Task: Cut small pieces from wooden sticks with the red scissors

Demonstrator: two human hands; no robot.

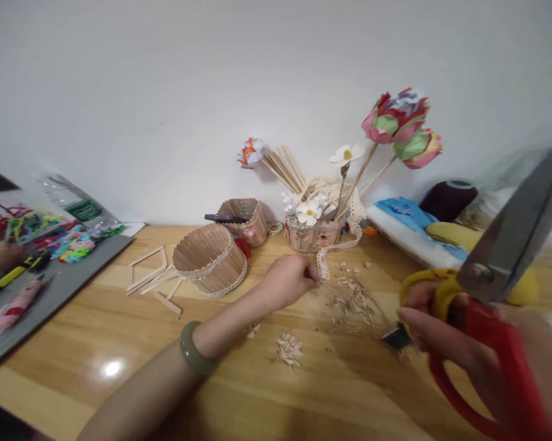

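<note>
A wooden desk [349, 398] fills the lower frame. Over its right side, large in view, are scissors [484, 275] with red and yellow handles, their blades lying together and pointing to the upper right. The right hand [464, 343] is wrapped around the handles, its fingers through the loops. From the lower left reaches the left hand [287, 282], a green bangle [196, 349] on its wrist; its fingers are curled in beside the lower end of the lace trim [338, 247] — whether they grip it, I cannot tell.

A gray mat [87, 269] with colorful bits occupies the left edge, where another person's hand [3, 254] shows. Left of center stands a round stick basket [210, 260], with a smaller-looking basket [251, 222] behind it. Right of center, a decorated planter [310, 237] carries paper flowers [395, 116], thin rods [285, 168] and part of the lace. Flat sticks [147, 275] lie left of the round stick basket. Smallest are the pale chips — one pile [289, 350] at lower center, another scatter [354, 300] right of the left hand.
</note>
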